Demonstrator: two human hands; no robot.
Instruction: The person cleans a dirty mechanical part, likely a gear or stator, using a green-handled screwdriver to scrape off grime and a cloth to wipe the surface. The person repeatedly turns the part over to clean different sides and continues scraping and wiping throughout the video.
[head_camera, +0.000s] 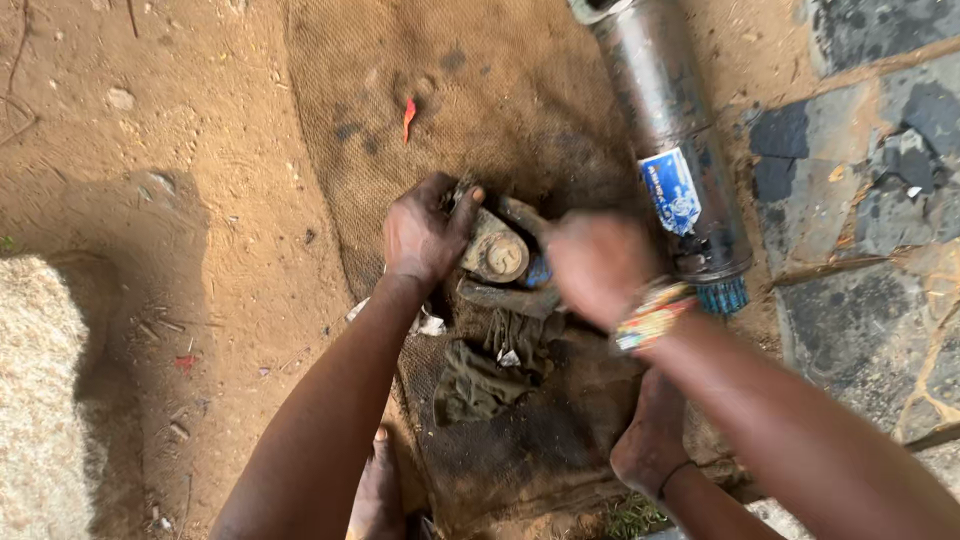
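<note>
I am watching my left hand gripping the top edge of a grimy round metal part, fingers curled over it, on the burlap sack spread over the dirt. My right hand is blurring beside the part, seemingly clenched around a dark handle-like piece, though I cannot tell for sure. A dark rag is lying just below. A long steel cylinder with a blue label is resting to the right.
</note>
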